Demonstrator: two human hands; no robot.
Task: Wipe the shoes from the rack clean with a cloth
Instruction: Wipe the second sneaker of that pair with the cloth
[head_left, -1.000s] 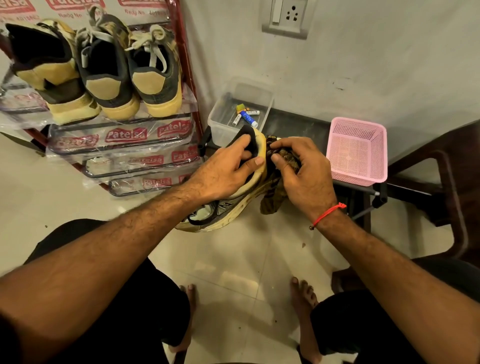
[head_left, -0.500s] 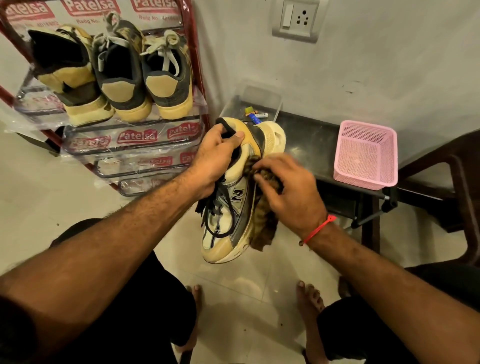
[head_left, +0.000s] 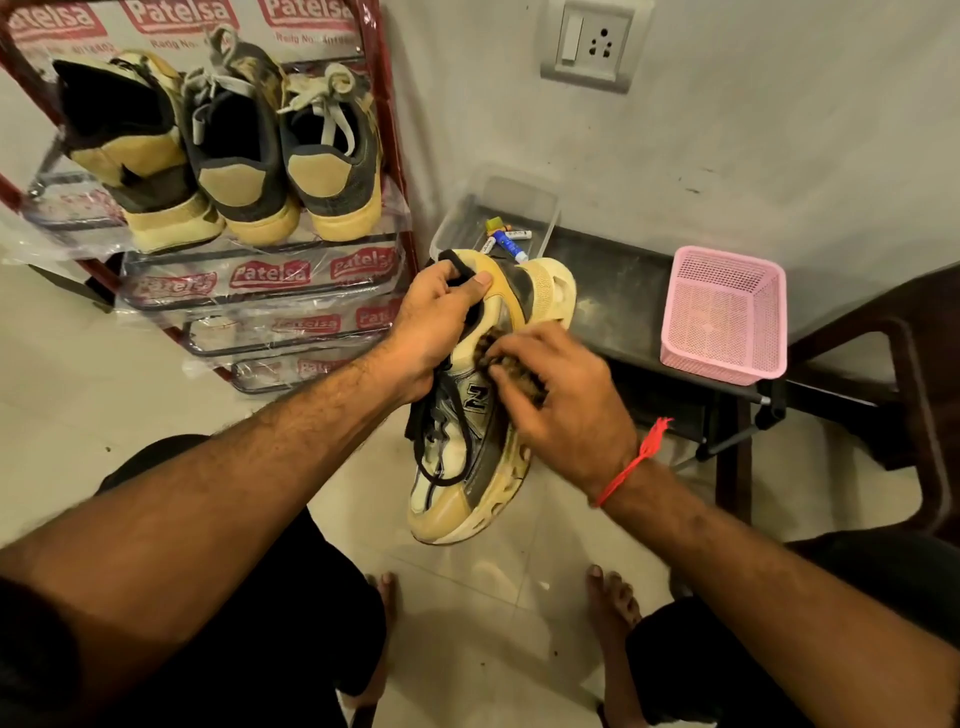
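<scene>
Head view, looking down at a seated person's two hands above a pale tiled floor (head_left: 171, 395). The left hand (head_left: 434, 322) grips a tan-and-grey sneaker (head_left: 467, 467) by its heel collar, fingers curled round the collar and thumb lying on the yellow heel panel; the shoe hangs in the air with its toe pointing down and toward the viewer, its black laces loose. The right hand (head_left: 561, 405) has its grip pinched on a dark brown cloth (head_left: 511, 364), which it presses against the right side of the sneaker, just above the "N" mark; most of the cloth is hidden under the fingers. A red thread (head_left: 636, 460) circles the right wrist.

Far left stands a red shoe rack (head_left: 400, 171) wrapped in clear printed plastic; its top shelf carries three more sneakers (head_left: 244, 156), heels toward the viewer, side by side and touching.

Against the far wall runs a low dark table (head_left: 623, 291). On it, at the left end just behind the held shoe, sits a clear plastic tub (head_left: 498, 208) with small tubes inside; at the right end sits a pink mesh basket (head_left: 724, 317). A wall socket (head_left: 592, 44) is mounted above.
</scene>
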